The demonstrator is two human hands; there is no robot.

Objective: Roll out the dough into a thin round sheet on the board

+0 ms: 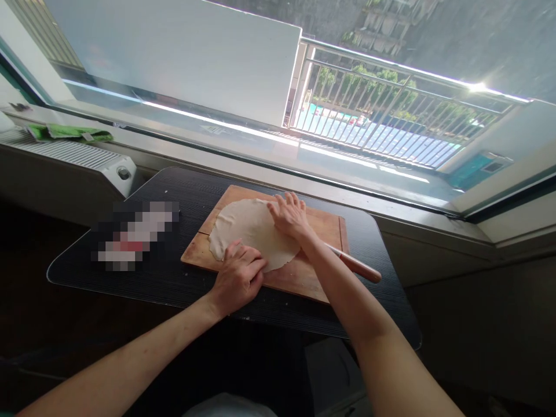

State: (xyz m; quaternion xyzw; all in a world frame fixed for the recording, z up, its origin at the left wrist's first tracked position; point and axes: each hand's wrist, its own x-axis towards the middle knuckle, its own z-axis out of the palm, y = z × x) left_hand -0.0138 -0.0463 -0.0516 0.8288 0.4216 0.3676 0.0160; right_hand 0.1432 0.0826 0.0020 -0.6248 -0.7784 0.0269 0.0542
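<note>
A thin, round sheet of pale dough (pixel 249 229) lies flat on a wooden cutting board (pixel 321 229) set on a small black table. My left hand (pixel 238 275) rests on the dough's near edge, fingers together and laid flat. On the far right part of the dough my right hand (pixel 289 215) presses down with its fingers stretched out. Neither hand holds anything.
A wooden rolling pin (pixel 358 266) lies at the board's right edge, partly behind my right forearm. A blurred-out object (pixel 132 234) sits on the black table (pixel 174 284) to the left. A radiator (pixel 65 153) and a wide window with a balcony railing (pixel 391 98) stand beyond.
</note>
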